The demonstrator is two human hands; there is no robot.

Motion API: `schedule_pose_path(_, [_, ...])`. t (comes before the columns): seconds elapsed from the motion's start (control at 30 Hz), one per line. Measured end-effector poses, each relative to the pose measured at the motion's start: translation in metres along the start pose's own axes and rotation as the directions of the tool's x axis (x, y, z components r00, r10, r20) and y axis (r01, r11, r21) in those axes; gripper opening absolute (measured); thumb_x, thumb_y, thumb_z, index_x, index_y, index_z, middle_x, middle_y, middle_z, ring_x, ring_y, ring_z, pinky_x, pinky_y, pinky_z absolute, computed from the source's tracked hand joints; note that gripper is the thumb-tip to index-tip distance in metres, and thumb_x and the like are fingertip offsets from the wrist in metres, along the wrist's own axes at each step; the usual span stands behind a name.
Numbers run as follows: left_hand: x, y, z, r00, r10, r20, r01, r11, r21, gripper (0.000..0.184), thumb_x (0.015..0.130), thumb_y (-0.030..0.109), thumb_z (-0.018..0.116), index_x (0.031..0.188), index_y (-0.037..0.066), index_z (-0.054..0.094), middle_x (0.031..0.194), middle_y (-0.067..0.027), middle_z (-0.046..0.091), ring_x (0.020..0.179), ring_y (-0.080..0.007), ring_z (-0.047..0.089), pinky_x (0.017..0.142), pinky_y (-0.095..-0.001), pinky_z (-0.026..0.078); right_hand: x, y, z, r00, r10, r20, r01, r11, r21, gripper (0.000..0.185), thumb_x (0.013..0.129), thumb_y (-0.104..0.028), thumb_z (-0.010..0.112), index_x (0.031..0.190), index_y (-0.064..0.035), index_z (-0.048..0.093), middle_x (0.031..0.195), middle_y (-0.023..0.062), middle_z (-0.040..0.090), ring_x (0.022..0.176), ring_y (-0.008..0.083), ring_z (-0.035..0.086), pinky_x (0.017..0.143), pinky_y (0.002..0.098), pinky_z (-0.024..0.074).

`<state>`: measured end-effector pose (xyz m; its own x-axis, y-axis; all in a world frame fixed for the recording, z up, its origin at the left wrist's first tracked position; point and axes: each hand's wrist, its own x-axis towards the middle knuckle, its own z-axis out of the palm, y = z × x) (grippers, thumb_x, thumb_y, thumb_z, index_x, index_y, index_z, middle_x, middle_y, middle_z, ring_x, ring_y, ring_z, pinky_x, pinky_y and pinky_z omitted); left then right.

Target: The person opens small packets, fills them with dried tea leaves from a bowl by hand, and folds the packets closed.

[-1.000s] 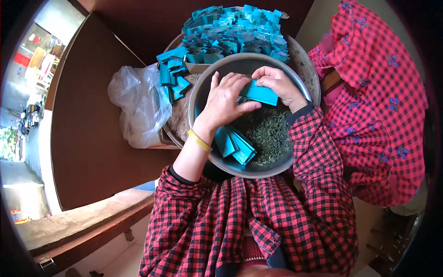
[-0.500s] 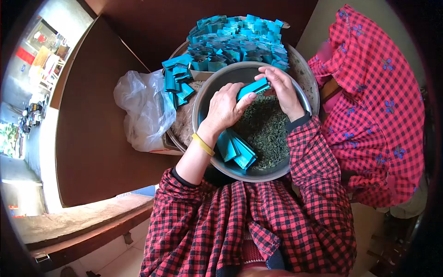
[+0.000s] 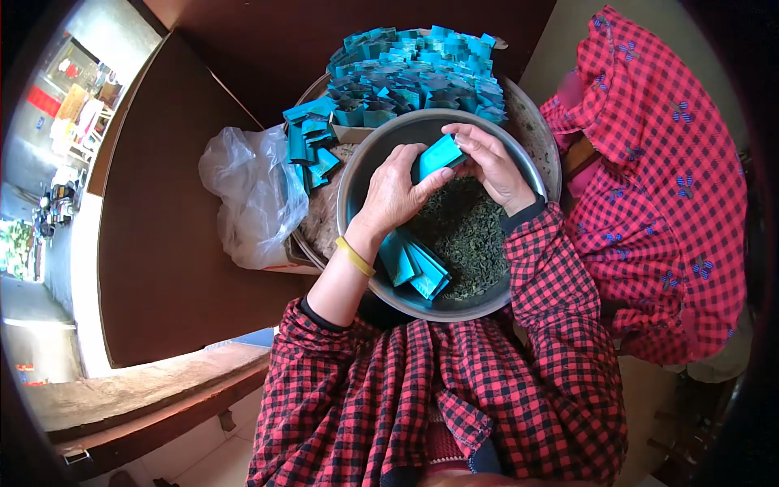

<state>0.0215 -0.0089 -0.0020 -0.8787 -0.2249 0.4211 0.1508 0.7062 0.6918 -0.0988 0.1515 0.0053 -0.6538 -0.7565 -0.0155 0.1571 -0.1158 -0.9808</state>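
Over a metal bowl (image 3: 350,162), my left hand (image 3: 393,190) is closed on a turquoise foil packet (image 3: 441,156), thumb in front and fingers behind. Thumb and fingers of my right hand (image 3: 501,172) pinch the packet's other end. The packet tilts up to the right with its broad face showing; its opening, if any, I cannot make out. Dark green dried leaves (image 3: 473,239), like tea, cover the bowl's bottom. Several flat turquoise packets (image 3: 422,272) lean together inside the bowl, below my left wrist.
Behind the bowl, a mass of upright turquoise packets (image 3: 414,73) fills a box on a large round tray (image 3: 545,154). Loose packets (image 3: 310,138) lie at its left, beside a clear plastic bag (image 3: 256,191). A red checked cloth (image 3: 649,187) hangs at the right.
The packet has turned so that its broad face shows instead of a narrow side. My right fingers have shifted slightly left along its end.
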Motion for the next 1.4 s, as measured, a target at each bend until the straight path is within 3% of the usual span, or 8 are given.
schedule_pose_path(0.4, [0.002,0.004,-0.006,0.991,-0.107,0.084,0.120,0.979,-0.167,0.061,0.083,0.050,0.069,0.114,-0.002,0.059,0.106,-0.0218,0.063,0.100,-0.0390,0.062,0.084,-0.0430,0.050,0.001,0.006,0.008,0.994,-0.109,0.013,0.109,0.994,0.007,0.028,0.096,-0.022,0.059,0.120,-0.0089,0.059,0.108,-0.0010,0.063,0.090,0.0086,0.061,0.075,0.0246,0.0508])
schedule_pose_path(0.5, [0.001,0.003,-0.005,0.990,-0.121,0.068,0.131,0.976,-0.173,0.058,0.088,0.049,0.063,0.115,-0.002,0.059,0.105,-0.0230,0.063,0.100,-0.0403,0.062,0.084,-0.0436,0.049,-0.007,0.003,0.022,0.855,-0.518,-0.009,0.414,0.694,-0.589,0.027,0.089,-0.012,0.066,0.115,-0.0053,0.061,0.108,0.0054,0.064,0.090,0.0146,0.065,0.076,0.0267,0.0530])
schedule_pose_path(0.63, [0.001,0.002,-0.006,0.981,-0.173,0.085,0.190,0.945,-0.266,0.056,0.092,0.048,0.057,0.116,-0.003,0.059,0.105,-0.0243,0.063,0.101,-0.0414,0.061,0.085,-0.0440,0.048,-0.010,0.005,0.026,0.819,-0.570,0.068,0.461,0.582,-0.670,0.029,0.084,-0.005,0.068,0.112,-0.0026,0.061,0.113,0.0084,0.063,0.096,0.0183,0.065,0.077,0.0287,0.0539])
schedule_pose_path(0.93, [0.000,0.001,-0.004,0.984,-0.106,0.146,0.143,0.953,-0.268,0.055,0.093,0.048,0.056,0.117,-0.002,0.058,0.105,-0.0250,0.063,0.100,-0.0419,0.061,0.084,-0.0447,0.049,-0.003,0.014,0.018,0.828,-0.542,0.144,0.514,0.630,-0.582,0.030,0.087,-0.011,0.068,0.114,-0.0017,0.062,0.119,0.0109,0.061,0.101,0.0212,0.064,0.078,0.0285,0.0530])
schedule_pose_path(1.07, [0.000,0.002,-0.004,0.994,-0.076,0.078,0.090,0.978,-0.191,0.054,0.088,0.042,0.065,0.120,0.000,0.056,0.109,-0.0218,0.063,0.104,-0.0389,0.060,0.087,-0.0440,0.048,-0.004,0.013,0.017,0.881,-0.468,0.071,0.412,0.684,-0.602,0.028,0.088,-0.018,0.067,0.109,0.0007,0.064,0.117,0.0131,0.062,0.101,0.0255,0.064,0.081,0.0323,0.0522])
schedule_pose_path(1.17, [0.001,0.001,-0.001,0.966,0.230,-0.120,-0.207,0.963,0.175,0.061,0.080,0.036,0.074,0.125,0.002,0.052,0.114,-0.0177,0.061,0.108,-0.0340,0.059,0.089,-0.0427,0.046,0.003,0.018,0.005,0.864,-0.503,-0.008,0.331,0.581,-0.743,0.028,0.090,-0.023,0.066,0.103,0.0021,0.066,0.113,0.0148,0.064,0.100,0.0293,0.064,0.085,0.0365,0.0505])
schedule_pose_path(1.3, [-0.002,0.008,0.004,0.930,0.364,-0.047,-0.319,0.865,0.387,0.069,0.075,0.031,0.079,0.129,0.002,0.049,0.116,-0.0174,0.060,0.109,-0.0314,0.059,0.090,-0.0427,0.046,0.001,0.021,0.010,0.862,-0.506,0.018,0.386,0.633,-0.671,0.031,0.091,-0.027,0.065,0.099,0.0024,0.067,0.111,0.0161,0.065,0.101,0.0311,0.062,0.088,0.0385,0.0484])
schedule_pose_path(1.4, [-0.002,0.001,0.005,0.953,0.301,-0.041,-0.275,0.913,0.301,0.067,0.075,0.031,0.079,0.129,0.003,0.050,0.114,-0.0182,0.061,0.108,-0.0326,0.059,0.090,-0.0433,0.046,-0.002,0.013,0.017,0.843,-0.530,0.095,0.456,0.609,-0.649,0.031,0.091,-0.027,0.065,0.100,0.0025,0.066,0.112,0.0160,0.065,0.103,0.0300,0.062,0.089,0.0376,0.0478])
